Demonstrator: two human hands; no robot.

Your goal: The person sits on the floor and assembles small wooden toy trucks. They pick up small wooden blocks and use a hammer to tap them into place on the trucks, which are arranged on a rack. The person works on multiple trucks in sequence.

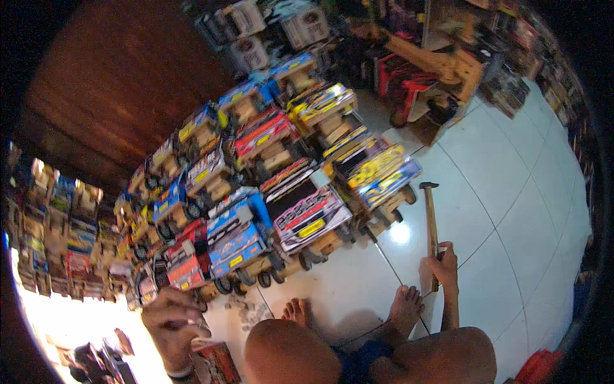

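Note:
I sit on a white tiled floor (pixel 511 211) with my knees and bare feet in front of me. My right hand (pixel 441 264) grips the wooden handle of a hammer (pixel 430 221) whose head rests on the tiles, pointing away from me. My left hand (pixel 174 323) is raised at the lower left, fingers closed on a small object that I cannot make out. Just below it sits a small red box (pixel 220 361). In front of me stand several rows of wooden toy trucks (pixel 300 211) with colourful printed bodies and black wheels.
A larger wooden toy excavator (pixel 441 64) stands at the back right. More toy trucks line shelves (pixel 57 224) at the far left. A dark wooden wall (pixel 115 83) rises behind. Small loose parts (pixel 252 310) lie by my left foot. A red object (pixel 540 366) lies lower right.

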